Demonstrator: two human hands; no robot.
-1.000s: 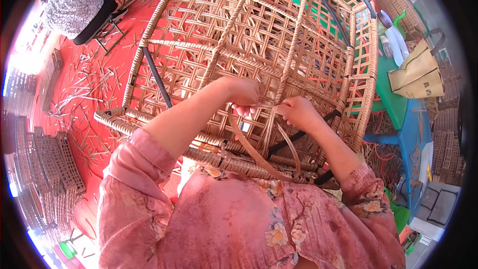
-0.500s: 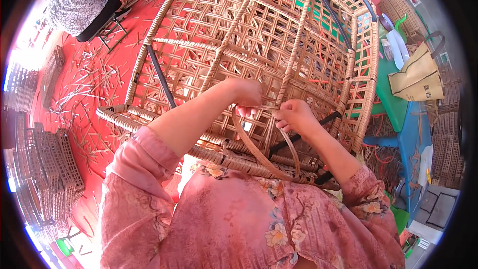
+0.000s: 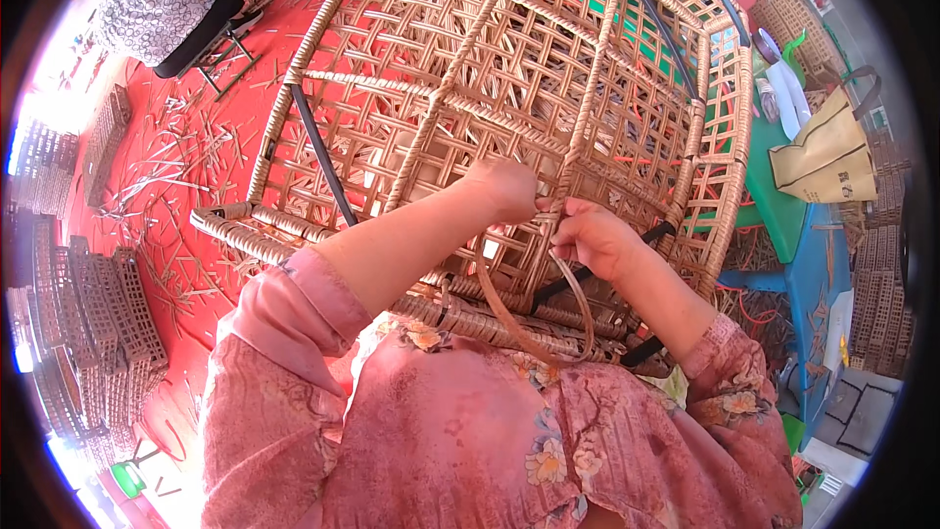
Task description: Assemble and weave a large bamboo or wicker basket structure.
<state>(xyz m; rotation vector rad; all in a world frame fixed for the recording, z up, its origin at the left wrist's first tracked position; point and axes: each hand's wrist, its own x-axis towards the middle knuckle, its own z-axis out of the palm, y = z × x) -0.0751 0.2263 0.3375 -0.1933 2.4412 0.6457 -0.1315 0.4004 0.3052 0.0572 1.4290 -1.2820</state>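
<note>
A large open-weave rattan frame (image 3: 439,96), with wrapped ribs and dark bars, stands in front of me. My left hand (image 3: 504,188) is closed at one of its upright ribs, fingers mostly hidden under the back of the hand. Close on its right, my right hand (image 3: 594,235) is closed with thumb and fingertips pinched at the same rib. A long tan rattan strip (image 3: 509,321) hangs in a loop below both hands, down against my shirt. One end of the loop runs up to the right fingertips, the other up under the left hand.
Cut strips (image 3: 186,171) litter the red floor at left, beside stacked woven panels (image 3: 93,318). A person (image 3: 162,5) sits at the far left. To the right are a green table (image 3: 769,186), a blue stool (image 3: 808,304) and a beige bag (image 3: 827,157).
My left hand has moved right and slightly up, close against the right hand. The right hand has shifted slightly right, and the strip's loop has moved a little right with them.
</note>
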